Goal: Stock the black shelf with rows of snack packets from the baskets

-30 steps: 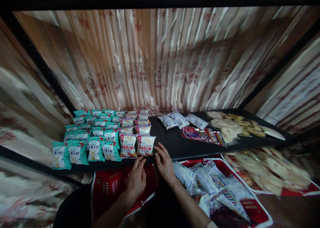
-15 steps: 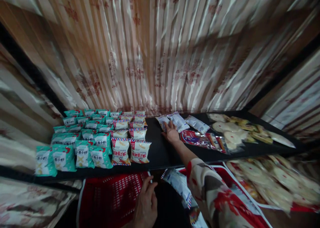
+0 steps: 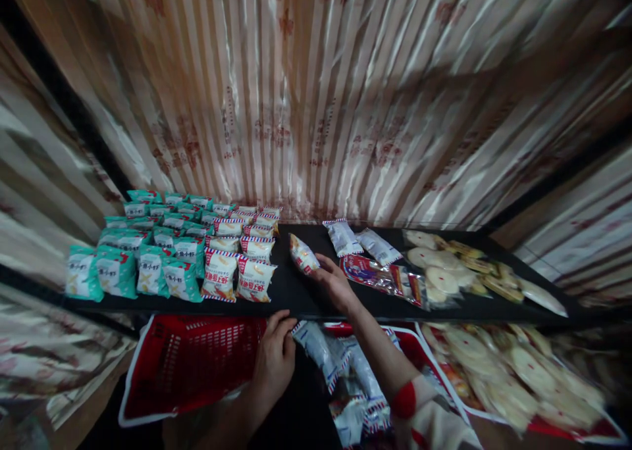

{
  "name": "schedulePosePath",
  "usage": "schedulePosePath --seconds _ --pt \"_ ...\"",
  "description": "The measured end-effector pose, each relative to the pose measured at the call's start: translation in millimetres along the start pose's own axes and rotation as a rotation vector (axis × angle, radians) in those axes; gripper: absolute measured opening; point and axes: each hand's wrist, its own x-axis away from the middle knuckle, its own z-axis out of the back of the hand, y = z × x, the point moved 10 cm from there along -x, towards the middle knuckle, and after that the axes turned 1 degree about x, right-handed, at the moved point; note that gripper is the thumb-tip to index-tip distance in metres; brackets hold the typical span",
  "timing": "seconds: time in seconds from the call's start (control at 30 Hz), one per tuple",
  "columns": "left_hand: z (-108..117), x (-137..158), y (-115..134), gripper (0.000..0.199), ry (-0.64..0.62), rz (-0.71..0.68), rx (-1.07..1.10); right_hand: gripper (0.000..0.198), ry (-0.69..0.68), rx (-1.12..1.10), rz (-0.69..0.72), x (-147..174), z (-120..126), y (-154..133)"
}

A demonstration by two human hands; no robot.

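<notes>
One snack bag (image 3: 303, 255) is what I hold in my right hand (image 3: 336, 284) over the shelf (image 3: 296, 299); my left hand (image 3: 274, 352), loosely open, is at the shelf's front edge.

R fingers (image 3: 328, 276) now hold snack pkt (image 3: 302, 254) picked up off shelf (image 3: 290, 289) ctr.

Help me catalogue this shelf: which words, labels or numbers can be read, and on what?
"鱼小虾": teal snack packets.
Cream-and-red snack packets: large red characters, too blurred.
Packet in the right hand: red print, too blurred.
Striped backdrop: reddish characters, too blurred.
Flat red package, white packets: print too small.
</notes>
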Motion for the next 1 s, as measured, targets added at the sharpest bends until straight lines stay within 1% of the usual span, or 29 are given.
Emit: schedulePosePath --seconds 0.07,0.1,0.17,0.27,0.33,0.4,0.47,0.53,0.63,0.67,0.73,0.8,0.87,0.93,1.0 --pt "-2 -3 5 0.032 0.017 0.051 0.076 0.030 -0.074 -0.406 -0.173 26 -6 11" --pt "-3 -3 7 0.031 0.024 0.089 0.126 0.025 -0.095 -0.566 -0.241 40 -9 14" --pt "-3 -1 6 0.033 0.050 0.185 0.234 0.016 -0.122 -0.796 -0.340 68 -17 17" --pt "-5 8 7 0.046 0.087 0.312 0.399 0.009 -0.166 -1.003 -0.415 106 -28 16" --pt "-8 15 16 0.049 0.077 0.317 0.499 0.009 -0.171 -1.087 -0.426 130 -33 16" --pt "-11 23 30 0.047 0.058 0.276 0.561 0.008 -0.172 -1.125 -0.436 153 -36 18" --pt "-13 35 40 0.044 0.060 0.263 0.567 0.006 -0.199 -1.105 -0.467 176 -40 23" --pt "-12 50 43 0.040 0.087 0.299 0.535 0.006 -0.234 -1.033 -0.485 198 -40 29" --pt "-5 72 45 0.038 0.123 0.326 0.489 0.012 -0.250 -0.806 -0.442 222 -28 38" --pt "-2 78 46 0.037 0.128 0.323 0.469 0.017 -0.228 -0.703 -0.400 225 -20 40" --pt "6 89 47 0.036 0.114 0.317 0.390 0.030 -0.098 -0.491 -0.257 225 6 39" --pt "13 100 48 0.036 0.063 0.312 0.216 0.043 0.071 -0.291 -0.060 222 35 30" --pt "17 114 50 0.037 -0.015 0.297 0.014 0.049 0.177 -0.144 0.094 223 53 21" --pt "19 130 49 0.038 -0.079 0.288 -0.097 0.050 0.169 -0.072 0.146 225 52 20" --pt "21 146 46 0.037 -0.112 0.293 -0.100 0.048 0.117 -0.067 0.114 232 41 27"
